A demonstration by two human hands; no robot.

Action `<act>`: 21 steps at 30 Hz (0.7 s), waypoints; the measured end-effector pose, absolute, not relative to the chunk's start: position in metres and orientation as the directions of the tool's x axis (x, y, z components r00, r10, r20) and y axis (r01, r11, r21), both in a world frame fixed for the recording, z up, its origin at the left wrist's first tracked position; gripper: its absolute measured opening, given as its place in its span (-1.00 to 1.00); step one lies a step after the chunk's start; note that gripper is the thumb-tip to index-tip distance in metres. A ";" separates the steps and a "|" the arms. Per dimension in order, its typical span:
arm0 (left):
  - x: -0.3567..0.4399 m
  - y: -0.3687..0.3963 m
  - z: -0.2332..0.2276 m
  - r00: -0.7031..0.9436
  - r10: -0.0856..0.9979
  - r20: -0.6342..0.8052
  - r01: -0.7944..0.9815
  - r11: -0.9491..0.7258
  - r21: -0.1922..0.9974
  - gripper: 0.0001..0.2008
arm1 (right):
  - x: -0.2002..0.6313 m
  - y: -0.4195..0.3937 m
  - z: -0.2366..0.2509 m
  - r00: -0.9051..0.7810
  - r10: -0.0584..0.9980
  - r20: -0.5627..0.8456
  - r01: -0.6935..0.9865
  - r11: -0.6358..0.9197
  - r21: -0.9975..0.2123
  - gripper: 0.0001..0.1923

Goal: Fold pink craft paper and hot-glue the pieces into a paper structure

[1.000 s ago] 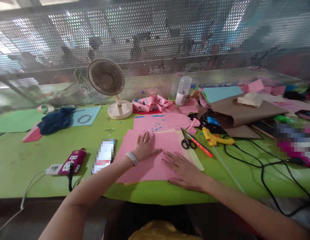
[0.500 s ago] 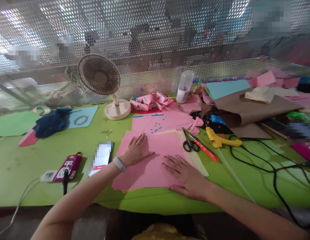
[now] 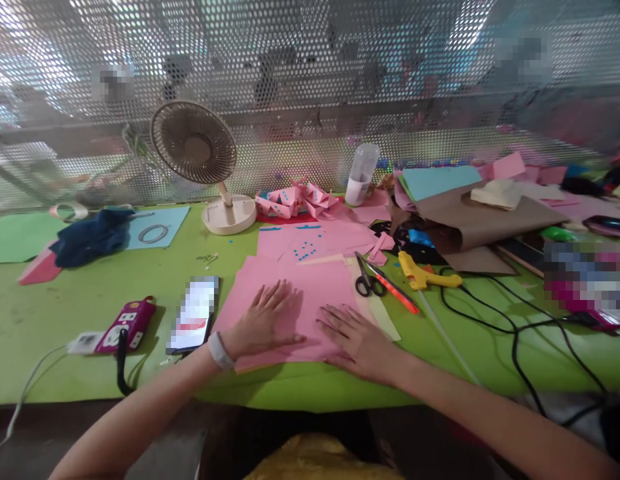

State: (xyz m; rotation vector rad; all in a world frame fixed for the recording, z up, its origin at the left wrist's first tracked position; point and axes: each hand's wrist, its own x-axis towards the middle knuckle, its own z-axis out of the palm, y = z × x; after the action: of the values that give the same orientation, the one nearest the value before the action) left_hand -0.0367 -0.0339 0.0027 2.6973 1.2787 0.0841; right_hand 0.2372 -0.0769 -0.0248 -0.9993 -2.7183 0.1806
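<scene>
A large sheet of pink paper (image 3: 310, 283) lies flat on the green tabletop, with yellowish paper (image 3: 383, 317) showing beneath its right side. My left hand (image 3: 263, 320) rests palm down on the sheet's left half, fingers spread. On the right half lies my right hand (image 3: 357, 340), also flat with its fingers stretched toward the middle. Neither hand holds anything. Black-handled scissors (image 3: 370, 283) and an orange-red cutter-like tool (image 3: 397, 293) lie just right of the paper. Behind it is another pink sheet (image 3: 335, 240) with small blue bits on it.
A fan (image 3: 200, 150) stands at the back left, near folded pink paper pieces (image 3: 300, 200) and a clear bottle (image 3: 363, 175). A phone (image 3: 194, 313) and a purple power strip (image 3: 130, 325) lie left. On the right are a yellow glue gun (image 3: 425, 275), black cables (image 3: 515, 333) and brown paper (image 3: 490, 213).
My left hand has slid back toward me over the pink paper. My right hand stays flat near the same place. The view has shifted slightly to the right.
</scene>
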 end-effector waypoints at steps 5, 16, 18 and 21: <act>-0.040 -0.069 -0.001 0.661 0.750 -0.028 0.744 -0.650 0.156 0.03 | 0.236 -0.078 -0.022 -0.743 0.637 0.207 0.612 0.771 -0.176 -0.51; -0.039 -0.080 0.007 0.682 0.731 0.011 0.669 -0.631 0.393 -0.56 | 0.260 -0.072 0.022 -0.724 0.687 0.069 0.556 0.639 -0.531 -0.27; -0.042 -0.082 0.006 0.666 0.745 0.030 0.651 -0.600 0.465 -0.57 | 0.269 -0.070 0.023 -0.695 0.716 0.066 0.551 0.589 -0.591 -0.16; -0.042 -0.084 0.007 0.648 0.760 0.045 0.630 -0.568 0.529 -0.55 | 0.270 -0.065 0.019 -0.593 0.800 0.092 0.521 0.468 -0.714 -0.34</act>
State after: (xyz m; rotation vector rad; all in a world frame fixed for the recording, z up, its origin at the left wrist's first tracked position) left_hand -0.0416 -0.0836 0.0073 2.3942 1.0865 0.3694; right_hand 0.2697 -0.0652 0.0186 -1.1046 -2.3039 0.9116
